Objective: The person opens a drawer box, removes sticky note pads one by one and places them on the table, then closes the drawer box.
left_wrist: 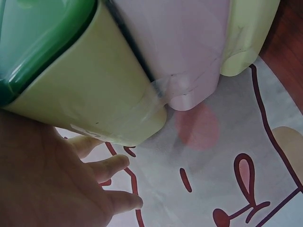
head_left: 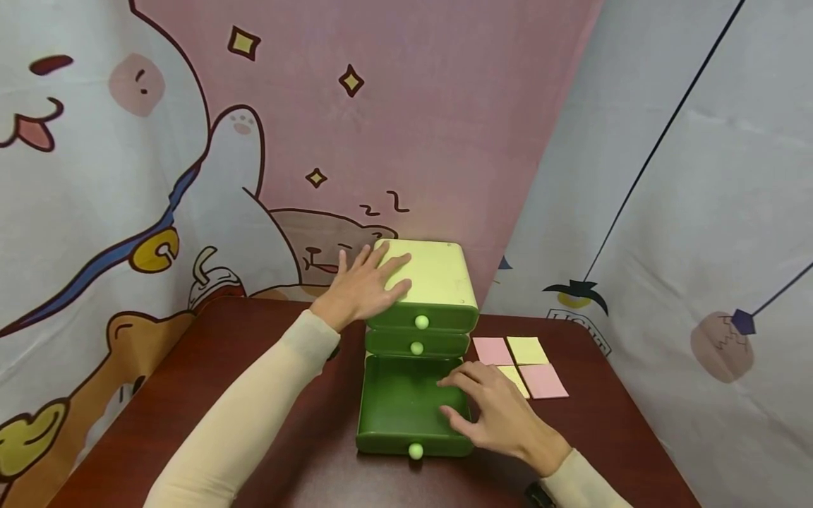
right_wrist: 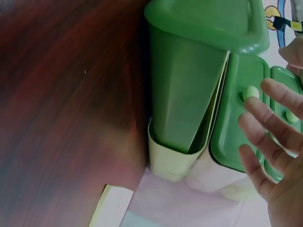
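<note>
A small three-tier drawer cabinet [head_left: 438,271] with a pale yellow top and green drawer fronts stands on the table. Its bottom drawer [head_left: 406,398] is pulled out, and no item shows inside it. The upper drawers are pushed in. My left hand [head_left: 363,288] rests on the left part of the cabinet's top with its fingers spread. In the left wrist view, that hand [left_wrist: 57,175] lies along the cabinet's yellow shell [left_wrist: 102,80]. Over the right side of the bottom drawer is my right hand [head_left: 492,413], fingers loosely bent and holding nothing. The right wrist view shows its fingers [right_wrist: 277,132] apart.
Several pink and yellow sticky-note pads [head_left: 544,381] lie on the dark red table [head_left: 305,451] to the right of the cabinet. A cartoon-printed cloth [head_left: 444,127] hangs behind the table and along its sides.
</note>
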`<move>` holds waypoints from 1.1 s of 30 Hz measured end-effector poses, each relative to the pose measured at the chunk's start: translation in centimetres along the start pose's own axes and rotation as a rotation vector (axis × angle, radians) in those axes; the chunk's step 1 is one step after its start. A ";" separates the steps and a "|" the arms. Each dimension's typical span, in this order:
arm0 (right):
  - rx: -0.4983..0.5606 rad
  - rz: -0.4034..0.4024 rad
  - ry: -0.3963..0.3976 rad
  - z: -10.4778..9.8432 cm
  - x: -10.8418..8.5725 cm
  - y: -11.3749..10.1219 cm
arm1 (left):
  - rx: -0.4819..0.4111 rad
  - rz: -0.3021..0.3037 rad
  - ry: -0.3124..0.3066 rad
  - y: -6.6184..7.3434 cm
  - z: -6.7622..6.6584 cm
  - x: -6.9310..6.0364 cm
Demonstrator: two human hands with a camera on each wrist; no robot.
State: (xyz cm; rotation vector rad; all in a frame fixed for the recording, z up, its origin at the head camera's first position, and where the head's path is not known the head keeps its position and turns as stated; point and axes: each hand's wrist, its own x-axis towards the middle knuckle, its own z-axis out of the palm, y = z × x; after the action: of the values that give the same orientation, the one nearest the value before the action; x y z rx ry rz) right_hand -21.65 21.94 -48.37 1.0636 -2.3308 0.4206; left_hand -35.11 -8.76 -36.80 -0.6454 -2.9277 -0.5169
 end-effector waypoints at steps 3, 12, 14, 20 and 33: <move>0.014 -0.021 -0.026 0.2 0.1 -0.4 | -0.001 -0.001 -0.003 -0.1 0.0 0.0; 0.079 -0.135 -0.039 0.3 0.4 -1.2 | 0.004 0.003 -0.005 0.0 -0.2 0.0; 0.087 -0.168 -0.039 0.3 0.5 -1.3 | 0.009 0.003 -0.006 0.0 -0.2 0.0; 0.069 -0.279 -0.069 0.5 0.6 -2.0 | 0.014 0.003 -0.010 0.1 -0.3 -0.1; 0.028 -0.559 -0.150 1.0 0.9 -3.3 | 0.010 0.007 -0.005 0.1 -0.2 -0.1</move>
State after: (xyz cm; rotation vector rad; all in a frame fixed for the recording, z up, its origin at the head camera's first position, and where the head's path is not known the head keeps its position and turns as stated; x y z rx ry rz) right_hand -19.98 18.79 -48.45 1.7364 -2.0277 0.1601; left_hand -34.95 -8.77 -36.57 -0.6573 -2.9295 -0.5009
